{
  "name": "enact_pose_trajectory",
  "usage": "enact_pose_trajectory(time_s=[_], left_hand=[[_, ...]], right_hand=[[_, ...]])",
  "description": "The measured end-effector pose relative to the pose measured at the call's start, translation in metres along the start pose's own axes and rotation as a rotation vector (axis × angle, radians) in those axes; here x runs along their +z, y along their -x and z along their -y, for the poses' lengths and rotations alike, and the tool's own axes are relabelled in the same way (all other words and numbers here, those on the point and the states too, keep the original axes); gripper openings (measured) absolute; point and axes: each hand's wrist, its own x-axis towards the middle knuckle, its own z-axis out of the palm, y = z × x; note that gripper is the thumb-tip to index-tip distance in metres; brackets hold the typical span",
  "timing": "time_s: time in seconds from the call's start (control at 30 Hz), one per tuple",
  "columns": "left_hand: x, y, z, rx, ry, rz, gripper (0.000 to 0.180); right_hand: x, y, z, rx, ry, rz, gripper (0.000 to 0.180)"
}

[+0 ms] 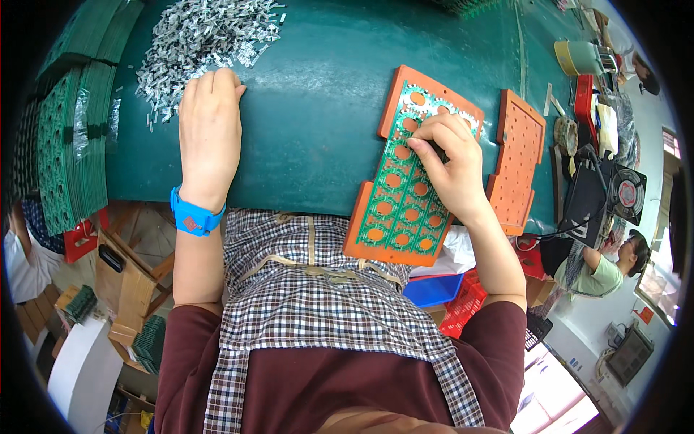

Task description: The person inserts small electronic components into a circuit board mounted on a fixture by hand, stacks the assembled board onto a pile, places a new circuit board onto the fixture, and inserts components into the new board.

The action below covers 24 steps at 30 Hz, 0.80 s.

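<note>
Right hand [452, 163] pinched a part onto the green circuit panel [401, 195]; left hand [210, 134] lay flat, released.
Orange jig [394, 249] under it overhung the table edge — could tip.

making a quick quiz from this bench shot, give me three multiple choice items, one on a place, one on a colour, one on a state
1. Where does the pile of small silvery parts lie?
A. on the mat beyond the left hand
B. on the orange tray
C. in the person's lap

2. What colour is the wristband on the left wrist?
A. red
B. blue
C. yellow

3. What is the right hand doing?
A. hanging off the table
B. lying flat on the bare mat
C. pressing its fingertips on the green circuit panel in the orange tray

Answers:
1 A: the pile spreads over the green mat just past the fingers of the left hand.
2 B: the band is bright blue.
3 C: the fingers curl down onto the panel near the tray's far end.
</note>
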Motion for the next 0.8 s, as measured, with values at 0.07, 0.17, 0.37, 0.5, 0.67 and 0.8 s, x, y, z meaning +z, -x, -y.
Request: enact_pose_trajectory(time_s=[0.07,0.17,0.37,0.5,0.67,0.8], left_hand=[[0.0,0.0,0.0,0.043,0.088,-0.119,0.011],[-0.012,0.002,-0.007,-0.077,0.376,-0.013,0.014],[-0.016,0.015,-0.047,-0.446,1.634,0.311,0.009],[-0.007,0.023,-0.071,-0.527,1.83,0.678,0.009],[-0.005,0.028,-0.086,-0.655,1.993,0.87,0.016],[-0.011,0.031,-0.089,-0.546,1.912,0.961,0.012]], right_hand=[[0.001,0.0,0.0,-0.009,0.006,-0.005,0.007],[0.004,0.003,-0.001,-0.024,0.042,-0.042,0.008],[0.011,0.013,-0.003,-0.215,0.233,-0.14,0.015],[0.008,0.012,0.008,-0.314,0.528,-0.137,0.02],[0.005,0.021,0.027,-0.538,0.527,-0.253,0.024],[0.003,0.024,0.03,-0.653,0.414,-0.233,0.029]])
